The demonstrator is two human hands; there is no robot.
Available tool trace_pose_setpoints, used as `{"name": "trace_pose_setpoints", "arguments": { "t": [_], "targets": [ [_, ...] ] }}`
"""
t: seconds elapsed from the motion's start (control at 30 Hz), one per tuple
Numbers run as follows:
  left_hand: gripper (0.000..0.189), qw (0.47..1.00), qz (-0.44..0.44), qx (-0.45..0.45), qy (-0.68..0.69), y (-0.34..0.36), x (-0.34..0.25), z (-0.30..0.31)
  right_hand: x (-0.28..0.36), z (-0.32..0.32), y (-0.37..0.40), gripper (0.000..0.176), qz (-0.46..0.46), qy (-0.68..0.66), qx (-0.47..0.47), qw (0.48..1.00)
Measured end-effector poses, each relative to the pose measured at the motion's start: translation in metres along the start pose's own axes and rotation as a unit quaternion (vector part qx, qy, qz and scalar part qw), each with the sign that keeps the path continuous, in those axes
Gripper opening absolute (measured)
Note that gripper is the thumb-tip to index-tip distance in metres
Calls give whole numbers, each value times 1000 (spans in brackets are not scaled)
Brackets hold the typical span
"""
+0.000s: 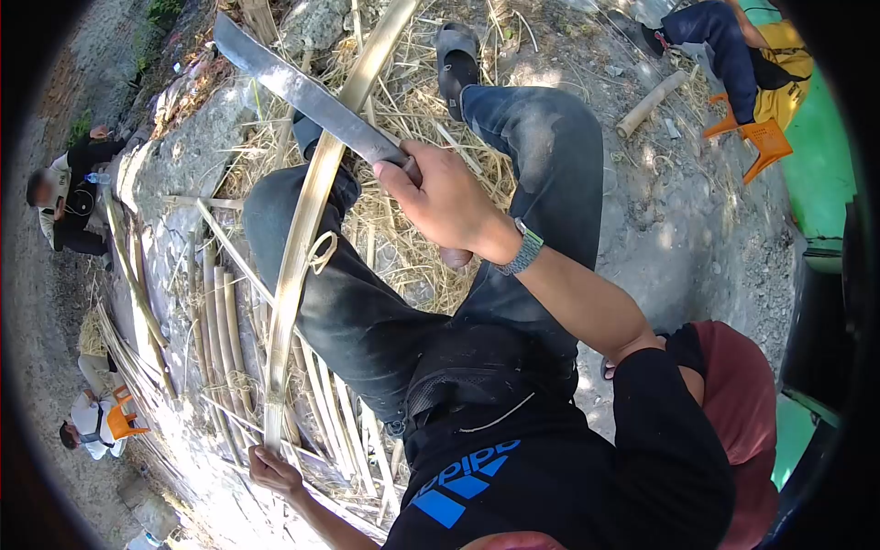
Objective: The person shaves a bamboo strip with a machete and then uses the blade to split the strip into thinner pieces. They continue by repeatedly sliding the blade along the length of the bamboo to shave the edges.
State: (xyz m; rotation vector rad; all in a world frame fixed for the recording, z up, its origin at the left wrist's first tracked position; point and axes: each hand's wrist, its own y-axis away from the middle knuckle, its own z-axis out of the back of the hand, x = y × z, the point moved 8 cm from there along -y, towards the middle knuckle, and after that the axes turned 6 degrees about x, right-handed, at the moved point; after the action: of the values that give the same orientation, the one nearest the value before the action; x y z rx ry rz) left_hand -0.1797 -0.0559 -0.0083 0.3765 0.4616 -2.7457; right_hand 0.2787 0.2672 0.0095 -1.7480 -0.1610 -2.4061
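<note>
My right hand is wrapped around the handle of a machete, its long grey blade pointing up and to the left. The blade lies across a long split bamboo strip, overlapping it near the upper part. Low on the left, my left hand grips the near end of this strip. The strip runs over my thigh and up past the top edge of the view. A thin curled shaving hangs from its side at my knee.
Pale shavings cover the ground between my legs. Bamboo poles and strips lie on the left. A short bamboo piece rests on the right. Other people sit at left and upper right, one beside an orange chair. Someone in maroon cloth is close by.
</note>
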Motion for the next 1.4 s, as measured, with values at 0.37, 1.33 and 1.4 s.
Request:
{"name": "trace_pose_setpoints", "arguments": {
  "t": [0.37, 1.33, 1.4],
  "targets": [
    [65, 999, 25, 6, 24, -12, 13, -23, -9, 5, 2, 33, 21, -19, -24, 999],
    [68, 995, 39, 80, 47, -23, 4, -40, 4, 72, -34, 33, 95, 186, -111, 972],
    [69, 995, 19, 81, 47, -27, -6, -41, -4, 86, -47, 31, 110, 163, -122, 973]
  ]
}}
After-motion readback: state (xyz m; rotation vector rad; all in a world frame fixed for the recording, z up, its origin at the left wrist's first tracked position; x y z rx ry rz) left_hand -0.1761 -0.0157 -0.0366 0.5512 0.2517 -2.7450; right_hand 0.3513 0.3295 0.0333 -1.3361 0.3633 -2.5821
